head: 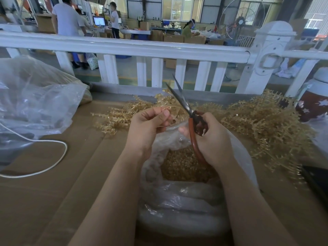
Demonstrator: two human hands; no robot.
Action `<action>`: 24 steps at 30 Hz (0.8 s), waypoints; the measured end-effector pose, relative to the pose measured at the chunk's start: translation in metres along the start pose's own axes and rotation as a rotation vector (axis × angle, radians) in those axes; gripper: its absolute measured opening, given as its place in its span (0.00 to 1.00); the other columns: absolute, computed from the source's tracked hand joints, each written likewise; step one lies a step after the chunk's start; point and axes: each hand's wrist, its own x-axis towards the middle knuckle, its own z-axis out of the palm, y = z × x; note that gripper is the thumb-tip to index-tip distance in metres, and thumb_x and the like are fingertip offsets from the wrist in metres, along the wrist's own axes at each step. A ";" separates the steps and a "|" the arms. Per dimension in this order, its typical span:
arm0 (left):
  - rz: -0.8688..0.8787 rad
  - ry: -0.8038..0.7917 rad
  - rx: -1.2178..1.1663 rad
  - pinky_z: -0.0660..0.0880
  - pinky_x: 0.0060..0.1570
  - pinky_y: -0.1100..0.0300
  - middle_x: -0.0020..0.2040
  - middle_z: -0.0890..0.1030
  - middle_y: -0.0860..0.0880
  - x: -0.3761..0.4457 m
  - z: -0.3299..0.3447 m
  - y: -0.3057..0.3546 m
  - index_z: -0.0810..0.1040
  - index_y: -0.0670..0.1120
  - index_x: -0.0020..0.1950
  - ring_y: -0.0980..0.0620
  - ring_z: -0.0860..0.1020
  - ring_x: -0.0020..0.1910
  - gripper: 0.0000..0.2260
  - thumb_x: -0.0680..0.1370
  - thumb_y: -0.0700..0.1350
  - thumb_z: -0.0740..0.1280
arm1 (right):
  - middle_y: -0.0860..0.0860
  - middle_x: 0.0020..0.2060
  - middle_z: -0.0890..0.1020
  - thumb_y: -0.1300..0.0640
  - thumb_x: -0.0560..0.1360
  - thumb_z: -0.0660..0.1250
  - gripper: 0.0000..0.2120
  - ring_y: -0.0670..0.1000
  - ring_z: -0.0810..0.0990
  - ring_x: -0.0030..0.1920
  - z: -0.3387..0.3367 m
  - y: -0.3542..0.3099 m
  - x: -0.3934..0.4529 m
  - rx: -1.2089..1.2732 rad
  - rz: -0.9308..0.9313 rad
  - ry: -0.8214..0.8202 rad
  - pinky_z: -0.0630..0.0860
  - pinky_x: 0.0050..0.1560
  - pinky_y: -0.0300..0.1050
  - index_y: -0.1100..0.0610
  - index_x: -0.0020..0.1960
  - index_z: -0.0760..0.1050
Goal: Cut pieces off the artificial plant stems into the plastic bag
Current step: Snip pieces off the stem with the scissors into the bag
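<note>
1. The left hand point(148, 124) is closed in a pinch: its thumb and curled fingers hold a thin, pale gold plastic plant stem point(174, 107), which arcs up and away from the fingertips toward the blades.
2. The right hand point(212, 139) grips a pair of scissors with dark metal blades and reddish-brown looped handles point(190, 119), its fingers wrapped round the handle loops.
3. The blades stand parted and point up and away from the person, with the far end of the held stem lying at them; whether the blades touch it cannot be told.
4. Both hands are held above the open mouth of a clear, crumpled plastic bag point(181, 206) that sits on the table directly in front of the person.
5. Inside the bag lies a heap of small golden cut pieces point(182, 167), visible through the opening below the right wrist.
6. A loose pile of gold artificial plant stems point(262, 125) spreads across the far side of the brown cardboard-covered table point(53, 192), from behind the hands out to the right.
7. A second, larger clear plastic bag point(35, 96) rests at the left of the table, and a white cord point(44, 167) loops across the cardboard just beside it.
8. A white railing with square balusters point(142, 48) runs along the far edge of the table.
9. A rounded container with a dark red, star-patterned body point(314, 103) stands at the right edge, near the stem pile.
</note>
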 end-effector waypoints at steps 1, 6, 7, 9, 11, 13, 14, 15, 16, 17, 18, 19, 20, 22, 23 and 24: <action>0.013 0.005 0.006 0.74 0.39 0.64 0.35 0.80 0.48 0.000 0.000 0.000 0.83 0.42 0.42 0.55 0.76 0.35 0.07 0.79 0.38 0.68 | 0.38 0.41 0.79 0.23 0.63 0.66 0.27 0.38 0.78 0.44 0.000 0.001 -0.001 -0.066 -0.034 -0.004 0.72 0.41 0.36 0.43 0.48 0.72; 0.027 0.045 -0.007 0.73 0.39 0.64 0.33 0.79 0.50 0.001 -0.002 -0.001 0.81 0.41 0.43 0.54 0.74 0.34 0.09 0.80 0.35 0.65 | 0.35 0.40 0.74 0.26 0.66 0.67 0.25 0.36 0.74 0.43 0.001 0.001 -0.004 -0.247 -0.170 0.024 0.67 0.39 0.30 0.45 0.49 0.71; 0.032 0.041 -0.007 0.73 0.39 0.64 0.33 0.79 0.50 0.001 -0.002 -0.001 0.81 0.41 0.42 0.54 0.74 0.34 0.09 0.80 0.34 0.64 | 0.36 0.40 0.74 0.26 0.66 0.66 0.25 0.38 0.74 0.42 0.001 0.001 -0.005 -0.268 -0.180 0.025 0.66 0.38 0.29 0.45 0.49 0.71; 0.048 0.023 0.002 0.72 0.38 0.65 0.32 0.79 0.50 0.001 -0.001 -0.001 0.80 0.42 0.39 0.55 0.74 0.33 0.11 0.80 0.33 0.64 | 0.36 0.40 0.74 0.27 0.67 0.66 0.25 0.39 0.72 0.42 0.000 0.000 -0.004 -0.303 -0.192 0.028 0.64 0.38 0.27 0.46 0.49 0.72; 0.057 0.014 0.005 0.72 0.38 0.65 0.32 0.79 0.51 0.001 -0.001 -0.002 0.78 0.42 0.38 0.56 0.73 0.33 0.12 0.80 0.33 0.64 | 0.35 0.39 0.72 0.27 0.68 0.67 0.24 0.39 0.71 0.41 -0.001 -0.001 -0.004 -0.324 -0.196 0.027 0.63 0.37 0.27 0.47 0.49 0.72; 0.065 0.015 0.004 0.72 0.38 0.65 0.33 0.79 0.50 0.001 -0.001 -0.003 0.79 0.43 0.36 0.55 0.73 0.33 0.13 0.79 0.32 0.64 | 0.35 0.38 0.71 0.27 0.68 0.68 0.24 0.36 0.70 0.41 -0.002 -0.002 -0.005 -0.333 -0.193 0.027 0.63 0.37 0.28 0.47 0.48 0.71; 0.072 0.019 0.005 0.72 0.38 0.65 0.33 0.80 0.49 0.000 -0.001 -0.003 0.79 0.43 0.36 0.55 0.74 0.34 0.14 0.79 0.32 0.64 | 0.34 0.38 0.71 0.27 0.68 0.68 0.24 0.34 0.70 0.41 -0.003 -0.002 -0.006 -0.339 -0.191 0.030 0.63 0.37 0.28 0.47 0.48 0.71; 0.079 0.021 0.008 0.72 0.38 0.65 0.33 0.80 0.49 0.000 -0.001 -0.003 0.79 0.43 0.36 0.56 0.74 0.33 0.14 0.79 0.31 0.64 | 0.34 0.37 0.71 0.28 0.68 0.68 0.24 0.33 0.70 0.41 -0.003 -0.003 -0.006 -0.344 -0.191 0.034 0.63 0.36 0.28 0.47 0.47 0.72; 0.085 0.021 0.012 0.71 0.37 0.65 0.33 0.80 0.50 0.000 0.000 -0.003 0.80 0.42 0.36 0.56 0.74 0.33 0.13 0.79 0.31 0.64 | 0.35 0.37 0.71 0.28 0.68 0.69 0.24 0.33 0.71 0.41 -0.003 -0.004 -0.007 -0.343 -0.190 0.040 0.63 0.36 0.28 0.48 0.46 0.72; 0.089 0.022 0.016 0.71 0.37 0.64 0.32 0.80 0.50 0.000 0.000 -0.003 0.80 0.42 0.37 0.56 0.73 0.32 0.13 0.78 0.31 0.64 | 0.35 0.36 0.71 0.28 0.68 0.69 0.24 0.34 0.71 0.40 -0.003 -0.004 -0.007 -0.337 -0.190 0.046 0.64 0.36 0.29 0.48 0.46 0.72; 0.091 0.026 0.017 0.71 0.37 0.64 0.32 0.80 0.50 0.000 0.000 -0.003 0.81 0.42 0.37 0.56 0.73 0.32 0.13 0.78 0.30 0.64 | 0.36 0.35 0.70 0.29 0.68 0.69 0.24 0.35 0.71 0.39 -0.002 -0.004 -0.006 -0.328 -0.189 0.051 0.64 0.35 0.30 0.49 0.45 0.72; 0.091 0.031 0.015 0.71 0.37 0.64 0.32 0.80 0.50 0.001 0.000 -0.004 0.81 0.42 0.37 0.56 0.73 0.32 0.13 0.78 0.30 0.64 | 0.37 0.35 0.70 0.29 0.68 0.69 0.25 0.36 0.72 0.39 -0.002 -0.004 -0.006 -0.322 -0.188 0.055 0.65 0.35 0.32 0.50 0.44 0.72; 0.091 0.033 0.011 0.71 0.37 0.64 0.32 0.80 0.50 0.001 0.000 -0.004 0.81 0.42 0.37 0.56 0.73 0.32 0.13 0.78 0.30 0.65 | 0.38 0.34 0.70 0.29 0.68 0.69 0.25 0.38 0.72 0.38 -0.002 -0.005 -0.006 -0.327 -0.188 0.059 0.65 0.35 0.33 0.51 0.44 0.72; 0.090 0.027 0.006 0.72 0.38 0.64 0.33 0.81 0.50 0.001 -0.001 -0.003 0.82 0.44 0.36 0.55 0.74 0.33 0.14 0.78 0.31 0.65 | 0.39 0.33 0.70 0.28 0.68 0.68 0.26 0.41 0.72 0.36 -0.004 -0.006 -0.007 -0.366 -0.194 0.068 0.64 0.34 0.31 0.51 0.43 0.72; 0.090 0.023 0.005 0.72 0.38 0.64 0.33 0.82 0.50 0.001 -0.001 -0.003 0.83 0.46 0.35 0.55 0.74 0.34 0.15 0.78 0.32 0.66 | 0.40 0.32 0.70 0.27 0.68 0.67 0.26 0.42 0.72 0.35 -0.005 -0.007 -0.007 -0.381 -0.203 0.075 0.64 0.33 0.31 0.51 0.43 0.73; 0.087 0.019 0.001 0.73 0.39 0.65 0.34 0.82 0.50 0.001 -0.001 -0.003 0.84 0.48 0.35 0.56 0.75 0.34 0.16 0.79 0.33 0.66 | 0.41 0.32 0.70 0.27 0.68 0.66 0.27 0.44 0.72 0.35 -0.005 -0.008 -0.008 -0.384 -0.210 0.082 0.65 0.33 0.32 0.52 0.44 0.74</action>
